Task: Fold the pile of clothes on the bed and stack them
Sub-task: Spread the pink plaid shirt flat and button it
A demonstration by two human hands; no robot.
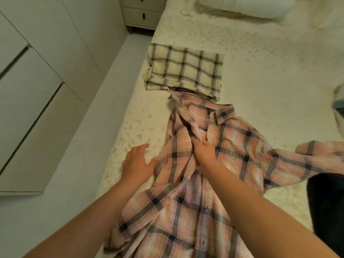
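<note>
Far left: pale cabinet doors (37, 90) beside a strip of light floor (61, 183). Top centre-left, a nightstand (142, 13) with 2 drawers stands against the head of the bed (260, 62), which carries a cream textured cover. Left hand (138, 163), fingers spread and nearly straight, palm down, hovers at or lightly touches the left edge of the pink plaid shirt (195, 192); grips nothing. Beyond it, near the bed's left edge, a folded cream plaid shirt (186, 68) lies flat as a neat rectangle, its near edge overlapping the pink shirt's collar end. Pink plaid shirt lies lengthwise on the bed, collar away from the person, front placket with buttons facing up, left side bunched and rumpled. Right hand (203, 150) rests at mid-chest of that shirt, fingers curled, pinching a fold of cloth by the placket. Right of it, 1 sleeve (297, 161) stretches out across the cover toward the right edge. Top right, a white pillow (245, 6). Lower right, a dark garment (327, 211) on the bed, partly out of frame.
</note>
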